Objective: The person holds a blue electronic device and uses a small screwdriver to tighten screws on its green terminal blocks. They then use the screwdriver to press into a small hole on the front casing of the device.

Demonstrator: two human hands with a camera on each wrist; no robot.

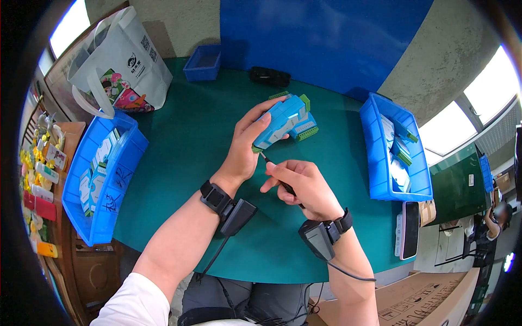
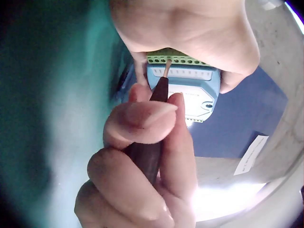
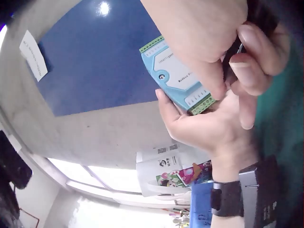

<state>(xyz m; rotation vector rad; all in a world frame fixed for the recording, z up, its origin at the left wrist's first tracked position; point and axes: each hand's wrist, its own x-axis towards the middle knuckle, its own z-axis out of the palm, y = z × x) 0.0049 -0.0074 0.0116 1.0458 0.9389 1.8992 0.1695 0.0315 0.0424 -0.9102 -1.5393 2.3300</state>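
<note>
My left hand (image 1: 242, 146) grips a light-blue electronic module (image 1: 278, 124) with green screw terminal blocks (image 2: 188, 61) along its ends. In my right hand (image 1: 309, 187) is a small screwdriver (image 2: 161, 89) with a dark handle, pinched between thumb and fingers. In the left wrist view its tip meets one of the round openings in the green block. The right wrist view shows the module's labelled face (image 3: 178, 71), partly covered by my right hand. Just beyond the gripped module, a second blue module (image 1: 303, 126) with a green terminal block overlaps it in the head view.
Blue bins holding more modules stand at the left (image 1: 128, 163) and right (image 1: 375, 163) of the green table (image 1: 179, 136). Farther back are a small blue tray (image 1: 203, 64), a black pouch (image 1: 269, 76) and a white bag (image 1: 144, 81). A phone (image 1: 410, 231) lies at the right edge.
</note>
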